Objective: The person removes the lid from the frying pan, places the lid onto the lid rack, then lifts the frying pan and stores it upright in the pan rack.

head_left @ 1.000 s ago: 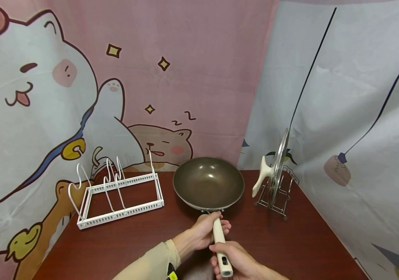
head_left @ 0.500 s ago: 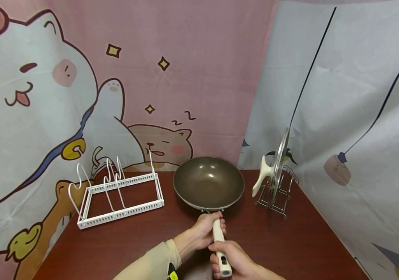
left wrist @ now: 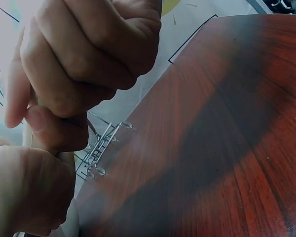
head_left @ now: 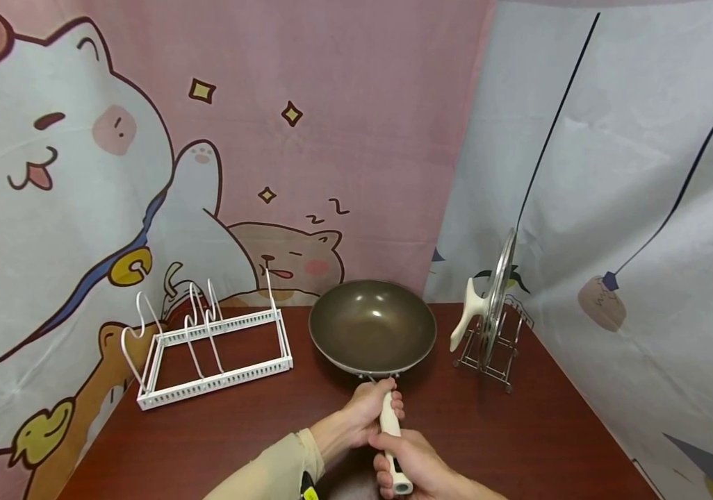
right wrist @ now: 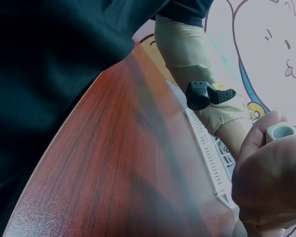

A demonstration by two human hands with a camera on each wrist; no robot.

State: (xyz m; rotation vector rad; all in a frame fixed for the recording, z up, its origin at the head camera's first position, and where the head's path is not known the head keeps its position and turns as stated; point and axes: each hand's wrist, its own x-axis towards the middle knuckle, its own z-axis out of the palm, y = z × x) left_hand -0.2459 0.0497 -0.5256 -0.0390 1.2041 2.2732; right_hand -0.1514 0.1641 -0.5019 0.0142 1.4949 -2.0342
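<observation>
the round, glossy, brown-lined wok [head_left: 373, 330] was just beyond the left hand [head_left: 365, 410], whose fingers curled round the cream, rod-shaped handle [head_left: 389, 419] near the bowl. the right hand [head_left: 415, 458] gripped it farther back, thumb on top. a white slotted rack [head_left: 215, 382] stood to the wok's left.

Pink printed backdrop [head_left: 388, 139] behind red-brown wood-grain table [head_left: 519, 444], big white cartoon cat [head_left: 69, 208] at left. Wrinkled pale grey sheet [head_left: 582, 173] at right. Broad soft shadow [left wrist: 212, 128] across table in left wrist view.
</observation>
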